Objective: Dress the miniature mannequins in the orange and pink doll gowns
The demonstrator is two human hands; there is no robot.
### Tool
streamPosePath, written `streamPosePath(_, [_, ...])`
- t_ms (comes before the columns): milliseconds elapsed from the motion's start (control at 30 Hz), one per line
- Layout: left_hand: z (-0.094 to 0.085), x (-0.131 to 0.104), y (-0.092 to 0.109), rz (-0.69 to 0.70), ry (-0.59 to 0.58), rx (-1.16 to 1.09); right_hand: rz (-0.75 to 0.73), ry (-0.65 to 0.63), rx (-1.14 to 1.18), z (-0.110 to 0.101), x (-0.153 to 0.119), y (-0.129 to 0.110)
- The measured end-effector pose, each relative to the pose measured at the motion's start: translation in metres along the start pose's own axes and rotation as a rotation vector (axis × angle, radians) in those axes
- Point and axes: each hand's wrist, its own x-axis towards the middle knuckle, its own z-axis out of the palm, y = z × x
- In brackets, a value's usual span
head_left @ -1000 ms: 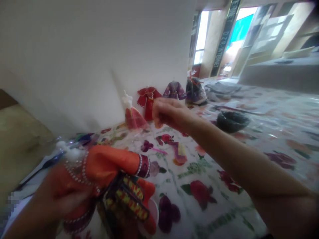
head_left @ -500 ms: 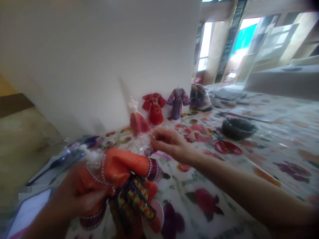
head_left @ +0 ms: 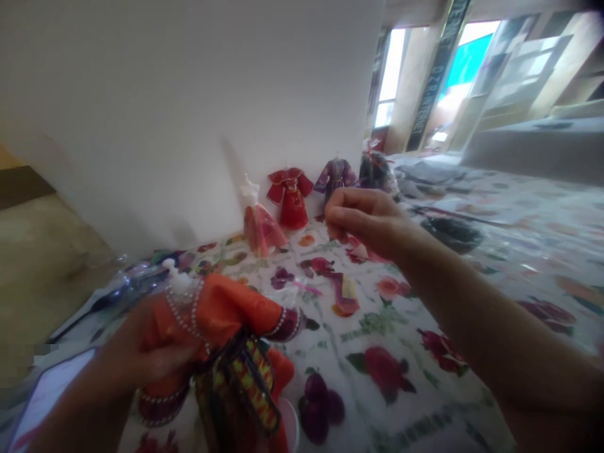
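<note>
My left hand (head_left: 165, 358) is closed round the orange robe (head_left: 236, 305) of a small dress form, at its side below the white neck. Beaded trim runs along the robe's collar and cuffs, and a dark panel with yellow patterns hangs at its front. My right hand (head_left: 361, 217) is raised over the table with its fingers curled together in a pinch; what they hold, if anything, is too small to see. Behind it, partly covered, stands a purple robe (head_left: 336, 173).
By the wall stand a red dress (head_left: 292, 198) and a pink dress with white top (head_left: 262, 226). A dark bowl (head_left: 453, 233) lies at right behind my forearm. A phone (head_left: 54, 396) rests at lower left, near shiny wrapping (head_left: 127, 283). Flowered cloth (head_left: 425, 402) covers the table.
My right hand has moved right and up, away from the pink dress. The red scissors are now hidden behind my forearm. The orange robe has shifted slightly left in my left hand.
</note>
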Motion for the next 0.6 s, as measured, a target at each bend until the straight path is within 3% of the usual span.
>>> streamPosePath(167, [0.01, -0.001, 0.002, -0.013, -0.007, 0.04, -0.056, -0.066, -0.257, 0.032, -0.016, -0.028])
streamPosePath(300, [0.012, -0.002, 0.003, -0.006, -0.031, 0.104, -0.064, -0.117, -0.518, 0.047, -0.01, -0.025])
streamPosePath(467, [0.004, 0.005, -0.001, 0.091, -0.245, 0.183, 0.034, -0.223, -0.435, 0.059, 0.003, -0.007])
streamPosePath(600, [0.001, 0.007, -0.003, 0.081, -0.284, 0.172, 0.045, -0.256, -0.388, 0.062, 0.006, -0.005])
